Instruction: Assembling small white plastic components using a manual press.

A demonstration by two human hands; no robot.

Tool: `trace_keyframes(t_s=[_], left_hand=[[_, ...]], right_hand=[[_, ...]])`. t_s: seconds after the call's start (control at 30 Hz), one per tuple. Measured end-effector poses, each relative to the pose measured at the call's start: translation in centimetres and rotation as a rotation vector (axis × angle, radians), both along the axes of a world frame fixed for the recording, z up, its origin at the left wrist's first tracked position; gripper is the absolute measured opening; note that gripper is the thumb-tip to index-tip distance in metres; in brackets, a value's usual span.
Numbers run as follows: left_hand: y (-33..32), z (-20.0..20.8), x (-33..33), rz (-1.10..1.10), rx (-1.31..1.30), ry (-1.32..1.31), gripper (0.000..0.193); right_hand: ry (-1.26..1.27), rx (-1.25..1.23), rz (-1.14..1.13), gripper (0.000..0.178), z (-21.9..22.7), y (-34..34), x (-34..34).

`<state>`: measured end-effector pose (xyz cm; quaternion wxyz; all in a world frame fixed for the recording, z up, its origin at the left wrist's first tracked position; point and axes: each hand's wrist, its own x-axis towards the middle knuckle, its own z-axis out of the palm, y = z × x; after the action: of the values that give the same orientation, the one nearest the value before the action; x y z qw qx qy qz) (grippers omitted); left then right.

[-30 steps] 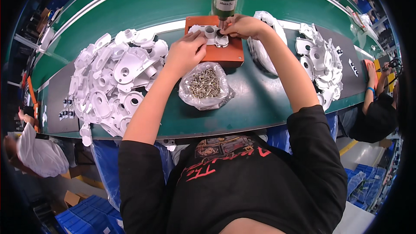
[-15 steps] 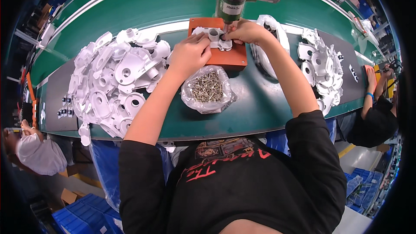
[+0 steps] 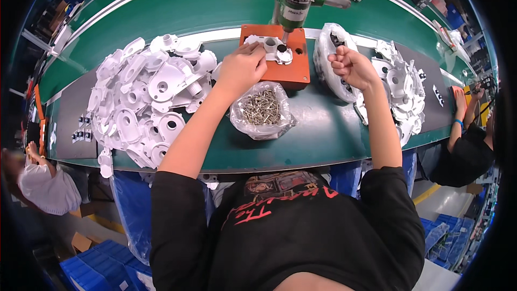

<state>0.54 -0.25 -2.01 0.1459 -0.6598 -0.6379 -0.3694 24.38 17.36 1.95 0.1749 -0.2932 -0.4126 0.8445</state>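
My left hand [image 3: 243, 71] holds the left end of a white plastic housing [image 3: 286, 58] on an orange fixture block [image 3: 297, 75]. A round black piece [image 3: 281, 48] sits in the housing, beside its raised ring. Just above it is the thin tip of a green press [image 3: 293, 5]. My right hand [image 3: 353, 68] is raised off the block, by a clear plastic bag [image 3: 323, 56] of small black parts. Its fingers are curled closed; whether anything small is inside them is hidden.
A bag of metal pins [image 3: 262, 112] stands in front of the block. White plastic parts lie in a large heap [image 3: 134, 97] at left and a smaller heap [image 3: 401, 83] at right. Other people work at both ends of the green bench [image 3: 231, 156].
My right hand has left the housing, moving right and toward me to the bag of black parts. The round black piece now shows in the housing. My left hand stays on the housing.
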Motion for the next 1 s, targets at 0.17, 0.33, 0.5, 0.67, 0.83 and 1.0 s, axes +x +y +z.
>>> trace_keyframes(t_s=[0.17,0.33,0.5,0.67,0.83,1.0], left_hand=[[0.1,0.3,0.0,-0.001,-0.013,-0.013,0.013],[0.2,0.3,0.1,-0.050,-0.012,-0.048,0.015],[0.1,0.2,0.1,-0.038,-0.005,-0.032,0.016],[0.3,0.0,0.0,-0.037,0.004,-0.035,0.016],[0.2,0.1,0.0,-0.022,-0.007,-0.048,0.016],[0.5,-0.3,-0.1,-0.033,0.065,-0.020,0.015]], right_hand=[[0.119,-0.171,-0.146,0.021,-3.0,1.6,2.5],[0.118,-0.254,-0.313,0.019,-3.7,0.4,1.4],[0.119,-0.118,-0.260,0.015,-2.9,-0.7,-0.5],[0.143,-0.125,-0.207,0.011,-1.8,-1.1,-1.6],[0.099,-0.250,-0.238,0.016,-1.7,-2.1,-3.1],[0.115,-0.271,-0.220,0.013,-2.8,-2.6,-4.1]])
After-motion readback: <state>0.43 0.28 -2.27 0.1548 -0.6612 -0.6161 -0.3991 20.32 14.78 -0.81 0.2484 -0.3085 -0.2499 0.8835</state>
